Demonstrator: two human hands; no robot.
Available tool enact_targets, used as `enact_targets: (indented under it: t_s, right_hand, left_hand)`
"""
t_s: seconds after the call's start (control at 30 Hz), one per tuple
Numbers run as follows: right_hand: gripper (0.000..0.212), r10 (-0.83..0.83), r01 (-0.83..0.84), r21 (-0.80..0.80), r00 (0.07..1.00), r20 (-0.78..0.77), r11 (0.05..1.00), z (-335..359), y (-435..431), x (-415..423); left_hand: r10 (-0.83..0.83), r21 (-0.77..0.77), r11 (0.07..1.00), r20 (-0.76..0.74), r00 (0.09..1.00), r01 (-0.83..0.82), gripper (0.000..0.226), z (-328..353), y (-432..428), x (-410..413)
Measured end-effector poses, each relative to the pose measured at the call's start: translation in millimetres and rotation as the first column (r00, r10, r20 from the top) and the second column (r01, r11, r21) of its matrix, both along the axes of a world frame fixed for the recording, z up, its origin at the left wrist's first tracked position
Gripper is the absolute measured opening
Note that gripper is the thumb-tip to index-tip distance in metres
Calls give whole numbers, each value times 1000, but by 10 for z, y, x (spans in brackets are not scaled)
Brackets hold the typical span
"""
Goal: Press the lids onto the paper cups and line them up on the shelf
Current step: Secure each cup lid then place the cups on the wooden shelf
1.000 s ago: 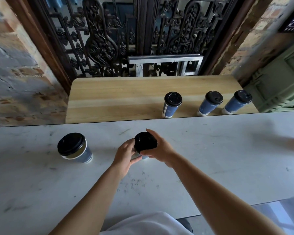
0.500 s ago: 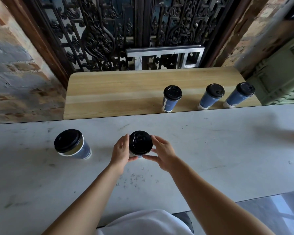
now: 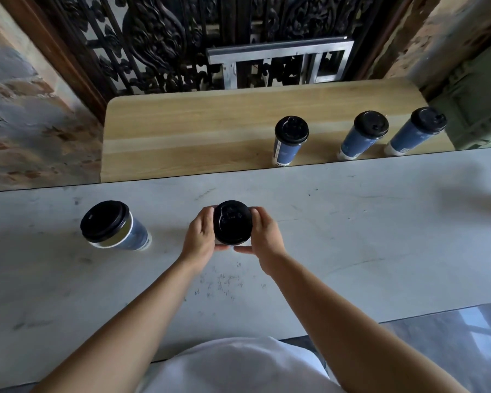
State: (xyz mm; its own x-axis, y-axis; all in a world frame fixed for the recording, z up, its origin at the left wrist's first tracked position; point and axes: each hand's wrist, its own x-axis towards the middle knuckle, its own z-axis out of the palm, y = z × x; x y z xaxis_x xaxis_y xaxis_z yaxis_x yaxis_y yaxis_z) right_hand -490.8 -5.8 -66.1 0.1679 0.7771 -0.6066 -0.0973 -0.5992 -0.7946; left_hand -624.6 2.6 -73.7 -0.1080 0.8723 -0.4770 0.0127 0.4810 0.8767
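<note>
Grip first: your left hand (image 3: 200, 236) and right hand (image 3: 267, 236) curl round the black lid (image 3: 232, 222) from either side, fingers at its far edge and thumbs nearly meeting at its near edge. The paper cup beneath is almost wholly hidden, standing on the worktop (image 3: 380, 236). Press harder on one side and the lid may seat crooked and spring off later, or the thin cup wall may buckle under the squeeze; whether the rim has caught all round cannot be told. Left of your grip a second cup (image 3: 111, 225) waits with its lid on; beyond and to the right, three lidded cups (image 3: 360, 137) stand on the shelf (image 3: 182, 137). A second ago your right hand lay across the lid's top and the lid sat tilted; now both hands flank it and it faces up level.
</note>
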Motion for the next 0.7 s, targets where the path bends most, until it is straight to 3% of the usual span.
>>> enact_targets:
  t_s: [0.1,0.23,0.33,0.47,0.7]
  right_hand:
    - [22,-24,22,-35,998,-57,999,50,18,12]
    - [32,-110,56,-175,943,-314,983,140,-5,154]
    - [29,-160,92,-193,911,-380,977,94,-125,201]
    - [31,-161,113,-146,913,-375,983,21,-228,169]
    - [33,-56,46,-43,963,-262,998,48,-232,148]
  left_hand:
    - [19,-15,1000,8,1000,-19,32,42,4,29]
    - [-3,-32,999,44,999,4,30,61,-55,-14]
    - [43,-56,998,96,994,-37,27,20,-168,-34]
    - [118,-95,989,104,987,-109,23,16,-248,-13]
    - [52,-122,990,-175,983,-74,43,52,-174,-68]
